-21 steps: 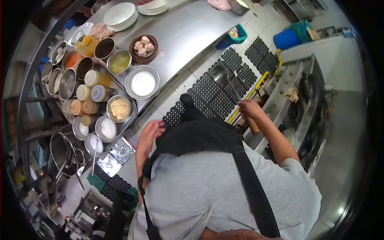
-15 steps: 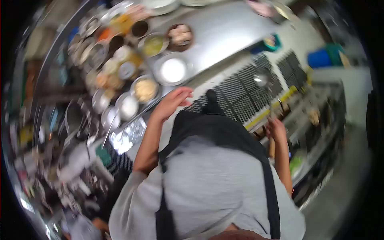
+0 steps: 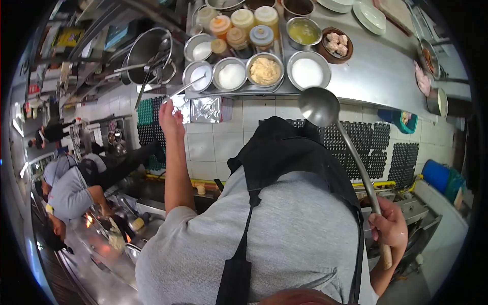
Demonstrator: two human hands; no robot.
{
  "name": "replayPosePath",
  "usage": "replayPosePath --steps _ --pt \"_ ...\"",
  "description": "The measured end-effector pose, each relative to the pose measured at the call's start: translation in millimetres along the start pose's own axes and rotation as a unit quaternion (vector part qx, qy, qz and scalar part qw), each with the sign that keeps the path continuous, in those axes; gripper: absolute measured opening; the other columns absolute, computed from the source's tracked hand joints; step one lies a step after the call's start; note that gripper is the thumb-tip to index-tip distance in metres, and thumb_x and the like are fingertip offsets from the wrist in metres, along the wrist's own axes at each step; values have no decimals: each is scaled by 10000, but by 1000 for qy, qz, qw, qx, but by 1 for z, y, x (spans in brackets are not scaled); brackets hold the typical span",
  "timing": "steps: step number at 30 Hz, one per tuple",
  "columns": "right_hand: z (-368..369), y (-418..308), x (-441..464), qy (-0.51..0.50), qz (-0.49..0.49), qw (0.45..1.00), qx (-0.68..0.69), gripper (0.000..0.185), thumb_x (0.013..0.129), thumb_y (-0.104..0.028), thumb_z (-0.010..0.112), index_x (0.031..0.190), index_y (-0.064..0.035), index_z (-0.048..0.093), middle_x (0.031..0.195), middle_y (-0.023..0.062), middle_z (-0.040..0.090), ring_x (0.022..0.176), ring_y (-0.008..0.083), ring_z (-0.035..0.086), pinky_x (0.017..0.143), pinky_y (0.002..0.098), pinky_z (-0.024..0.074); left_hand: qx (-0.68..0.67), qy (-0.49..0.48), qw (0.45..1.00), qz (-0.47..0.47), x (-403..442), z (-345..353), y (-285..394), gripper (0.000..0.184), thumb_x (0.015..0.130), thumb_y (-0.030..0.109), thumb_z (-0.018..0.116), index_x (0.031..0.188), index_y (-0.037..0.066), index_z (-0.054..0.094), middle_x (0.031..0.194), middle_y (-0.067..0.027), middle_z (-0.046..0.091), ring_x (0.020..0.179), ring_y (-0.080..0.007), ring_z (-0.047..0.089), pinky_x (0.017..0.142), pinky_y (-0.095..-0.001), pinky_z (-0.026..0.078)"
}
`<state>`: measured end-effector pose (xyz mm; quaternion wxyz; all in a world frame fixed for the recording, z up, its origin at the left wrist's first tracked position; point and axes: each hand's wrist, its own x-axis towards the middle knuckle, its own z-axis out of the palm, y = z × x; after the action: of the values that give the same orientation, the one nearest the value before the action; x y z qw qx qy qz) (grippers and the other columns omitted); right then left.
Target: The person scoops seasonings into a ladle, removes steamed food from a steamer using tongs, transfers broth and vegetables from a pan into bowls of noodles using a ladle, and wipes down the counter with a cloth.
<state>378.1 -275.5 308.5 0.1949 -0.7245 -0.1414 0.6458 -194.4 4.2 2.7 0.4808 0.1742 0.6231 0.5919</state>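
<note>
My right hand point(image 3: 391, 226) is wrapped round the wooden end of a long metal ladle point(image 3: 361, 168). Its round bowl rises in front of my apron, close to the steel counter's edge. My left hand point(image 3: 173, 121) is raised at the counter's left corner, fingers pinched at the handle end of a spoon point(image 3: 184, 88). The spoon's other end rests in a metal bowl of white powder point(image 3: 199, 72). Beside it stand another bowl of white granules point(image 3: 230, 77), a bowl of yellowish paste point(image 3: 264, 71) and a larger bowl of white powder point(image 3: 307, 72).
Squeeze bottles point(image 3: 243, 23) crowd behind the bowls. A bowl of pale pieces point(image 3: 335, 44) and white plates point(image 3: 369, 18) stand on the counter point(image 3: 376, 66). Large pots point(image 3: 147, 53) are at left. Another person point(image 3: 76, 188) works over a flaming stove. Black mats point(image 3: 351, 147) cover the floor.
My body and view have turned toward the counter. The ladle has swung up and forward in my right hand. My left hand has gone from hanging free to the spoon.
</note>
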Motion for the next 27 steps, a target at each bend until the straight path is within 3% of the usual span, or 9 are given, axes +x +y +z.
replayPosePath --steps 4,8,10,12,13,16,22,24,27 --pt "30 -61 3 -42 -43 997 -51 519 832 -27 643 1336 91 603 681 19 575 459 81 496 431 235 399 10 7 999 42 10 16 15 435 991 273 742 1348 61 613 1067 -37 618 756 -132 602 651 -246 482" --pt "75 -93 20 -59 -79 990 -96 521 831 -13 607 1347 59 615 681 18 579 455 82 503 441 225 397 -15 37 995 87 8 41 6 256 1028 219 692 1210 42 718 1004 -27 681 686 -103 621 609 -226 485" --pt "97 -101 27 -70 -93 988 -104 515 842 -7 607 1354 55 613 681 18 580 457 81 506 441 225 393 58 14 988 144 -9 50 4 242 1034 205 679 1184 26 741 945 -21 688 687 -93 626 601 -223 490" --pt "113 -104 32 -97 -110 985 -93 508 855 -4 612 1359 55 610 681 20 583 455 80 509 441 226 396 172 -44 945 275 -37 58 26 238 1034 190 671 1155 5 758 894 -31 685 663 -82 623 568 -220 497" --pt "119 -104 32 -102 -112 985 -85 500 869 -18 627 1365 52 608 682 21 589 452 75 508 443 221 402 238 -36 896 373 -31 48 33 215 1025 159 677 1118 -13 767 893 -50 681 630 -77 612 523 -214 502" --pt "139 -110 29 -83 -103 986 -99 491 882 -18 627 1369 47 609 682 20 592 448 68 505 446 213 402 249 -43 884 394 -33 45 61 189 1006 133 698 1084 -21 776 907 -67 696 611 -86 606 489 -221 510" --pt "162 -118 35 -82 -101 985 -109 481 907 -16 623 1385 31 605 691 22 599 464 64 517 453 207 412 280 -106 868 397 -14 52 41 174 1004 146 708 1093 20 787 940 -72 713 624 -82 624 489 -226 526" --pt "167 -119 36 -76 -95 986 -114 467 915 -24 619 1378 28 607 701 20 601 468 64 520 455 207 414 188 -78 930 305 -10 55 29 230 1029 179 683 1125 -13 766 926 -55 726 566 -70 593 503 -206 463" --pt "165 -116 42 -88 -89 986 -114 430 931 -44 614 1355 24 613 717 15 601 474 68 529 458 211 421 135 -30 962 235 4 46 17 218 1018 173 685 1127 4 769 906 -66 718 559 -88 617 474 -223 474"
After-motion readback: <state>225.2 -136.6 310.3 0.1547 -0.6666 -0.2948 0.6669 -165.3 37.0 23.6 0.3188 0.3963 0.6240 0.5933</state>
